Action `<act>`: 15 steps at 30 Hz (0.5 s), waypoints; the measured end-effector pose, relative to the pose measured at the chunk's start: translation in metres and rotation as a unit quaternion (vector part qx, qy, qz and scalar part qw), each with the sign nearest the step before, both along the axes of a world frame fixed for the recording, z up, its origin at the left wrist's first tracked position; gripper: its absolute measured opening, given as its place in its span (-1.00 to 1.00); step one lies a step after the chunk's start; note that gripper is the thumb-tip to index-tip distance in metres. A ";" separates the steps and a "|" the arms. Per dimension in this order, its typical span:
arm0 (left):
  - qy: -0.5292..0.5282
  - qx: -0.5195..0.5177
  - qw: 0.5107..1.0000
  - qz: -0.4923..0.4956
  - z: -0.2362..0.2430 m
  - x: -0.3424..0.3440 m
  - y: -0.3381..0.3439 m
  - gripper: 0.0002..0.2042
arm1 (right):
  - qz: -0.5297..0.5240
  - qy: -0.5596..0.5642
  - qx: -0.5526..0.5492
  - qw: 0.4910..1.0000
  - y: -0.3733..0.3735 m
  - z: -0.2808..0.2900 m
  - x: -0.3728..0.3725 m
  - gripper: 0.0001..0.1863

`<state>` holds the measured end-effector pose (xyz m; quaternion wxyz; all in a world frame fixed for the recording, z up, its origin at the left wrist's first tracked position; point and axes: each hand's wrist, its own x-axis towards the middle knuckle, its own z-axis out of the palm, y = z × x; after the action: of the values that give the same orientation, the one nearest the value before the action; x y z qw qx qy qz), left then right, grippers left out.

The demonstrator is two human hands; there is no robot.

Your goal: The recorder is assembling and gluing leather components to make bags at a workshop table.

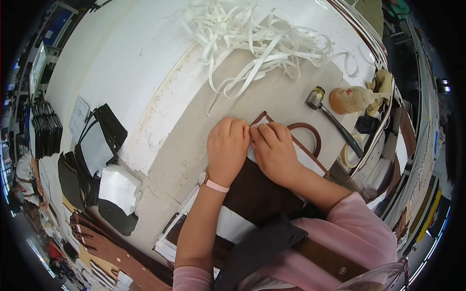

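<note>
My left hand (227, 150) and my right hand (274, 148) lie side by side on a brown leather bag panel (259, 191) with a white lining and a curved brown handle (310, 133). The fingertips of both hands press together on a strip of white tape (257, 127) along the panel's brown top edge. A watch with a pink strap (212, 183) sits on my left wrist. The panel rests on a grey board (204, 131) on the white table (126, 58).
A tangle of white paper strips (252, 36) lies at the far side. A hammer (330, 116), a glue bottle (352, 98) and a tape roll (350, 151) sit to the right. Stacks of black and white cut pieces (99, 155) and brown leather straps (111, 247) lie to the left.
</note>
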<state>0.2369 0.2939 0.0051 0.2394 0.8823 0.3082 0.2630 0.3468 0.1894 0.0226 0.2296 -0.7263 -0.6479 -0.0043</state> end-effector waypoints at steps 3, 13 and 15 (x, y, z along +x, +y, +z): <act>-0.001 0.010 1.000 0.003 0.001 -0.002 -0.001 -0.89 | 0.006 -0.024 -0.007 1.000 0.002 0.001 -0.002 -0.61; 0.160 -0.015 0.987 0.006 0.027 -0.097 -0.072 -0.34 | 0.070 -0.011 -0.074 0.995 -0.003 0.015 -0.002 -0.49; 0.179 -0.039 0.982 0.044 0.027 -0.124 -0.097 -0.29 | 0.090 -0.060 -0.092 0.990 -0.004 0.025 -0.015 -0.47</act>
<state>0.1127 0.1967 0.0325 0.2025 0.8908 0.3946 0.0989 0.3320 0.1858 0.0473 0.1223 -0.6817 -0.7206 0.0325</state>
